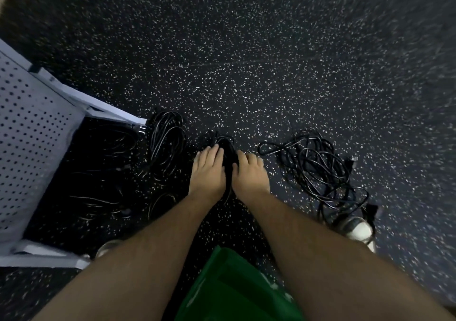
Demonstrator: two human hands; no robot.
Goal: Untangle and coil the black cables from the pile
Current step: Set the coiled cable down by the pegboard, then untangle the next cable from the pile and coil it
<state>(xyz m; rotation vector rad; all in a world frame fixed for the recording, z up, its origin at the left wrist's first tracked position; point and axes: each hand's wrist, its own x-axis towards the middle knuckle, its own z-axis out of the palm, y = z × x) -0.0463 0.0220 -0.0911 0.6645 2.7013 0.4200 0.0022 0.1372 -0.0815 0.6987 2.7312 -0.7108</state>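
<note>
Coiled black cable bundle (pixel 225 148) sits dead centre. Left hand (pixel 208 170) has its fingers (pixel 209 151) flat on top, and I can't tell if the right hand (pixel 249 172) is gripping it. If they let go sloppily, the loops could spring apart or snag the tangled black cable pile (pixel 318 170) at 3 o'clock.

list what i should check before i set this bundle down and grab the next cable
1. Both hands on the bundle: ok. The left hand and right hand flank the cable bundle on the floor.
2. Grip closed round it: cannot tell, thumbs hidden.
3. Bundle free of the tangled pile: cannot tell, its nearest loop lies close to the right hand.
4. Place for finished coils: ok, a coiled cable lies beside the perforated bench.
5. Foot clear of cables: not ok, pile strands reach the shoe.
</note>
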